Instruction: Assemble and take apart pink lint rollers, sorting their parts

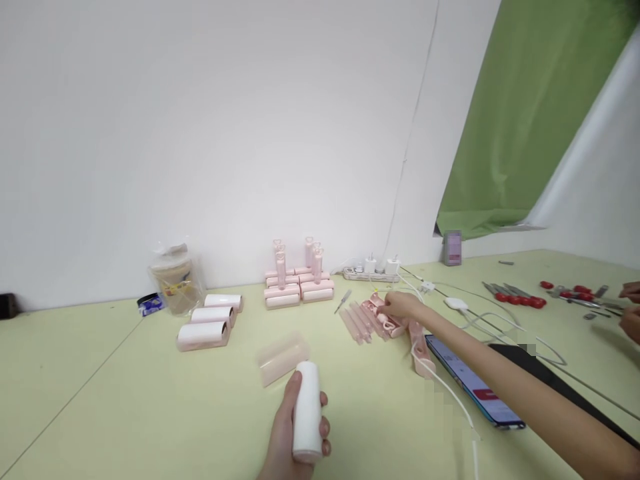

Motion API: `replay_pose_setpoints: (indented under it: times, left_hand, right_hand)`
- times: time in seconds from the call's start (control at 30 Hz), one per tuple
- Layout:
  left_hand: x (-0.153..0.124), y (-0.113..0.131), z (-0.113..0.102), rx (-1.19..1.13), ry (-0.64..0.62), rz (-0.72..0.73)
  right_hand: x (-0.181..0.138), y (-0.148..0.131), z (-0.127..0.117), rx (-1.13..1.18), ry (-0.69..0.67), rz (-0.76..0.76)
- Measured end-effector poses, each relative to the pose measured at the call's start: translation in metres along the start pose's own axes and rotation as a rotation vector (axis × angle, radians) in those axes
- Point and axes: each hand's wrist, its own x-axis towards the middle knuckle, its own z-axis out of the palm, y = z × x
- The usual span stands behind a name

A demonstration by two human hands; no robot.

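My left hand (290, 427) is wrapped around a white lint roll (307, 413), held tilted above the table near the front. Just behind it lies a translucent pink half-round cover (283, 359). My right hand (403, 305) reaches across to a pile of pink plastic parts (393, 328); its fingers bend together at the pile, and whatever is between them is hidden. Slim translucent pink handles (357, 323) lie side by side left of the pile. Under my right wrist is a larger pink piece (423, 360).
Pink lint rollers (283, 293) stand against the wall. White rolls in pink covers (203, 333) lie left, by a bagged tub (177, 283). A phone (475, 383), white cables (445, 387) and a power strip (373, 273) are right. Another person's hand (631, 320) is near red-handled tools (520, 300).
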Motion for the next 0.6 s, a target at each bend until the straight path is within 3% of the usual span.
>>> replay_pose_setpoints:
  times: [0.17, 0.33, 0.6]
  left_hand:
    - [-0.002, 0.001, 0.003, 0.007, -0.007, 0.078]
    - [0.001, 0.003, 0.002, -0.012, 0.083, 0.095]
    - [0.0, 0.005, 0.002, -0.062, 0.098, 0.131]
  right_hand:
    - [-0.012, 0.014, -0.009, -0.033, -0.003, 0.08]
    - [-0.03, 0.018, -0.008, -0.04, 0.01, 0.085]
    - [-0.062, 0.016, -0.019, 0.014, 0.034, -0.147]
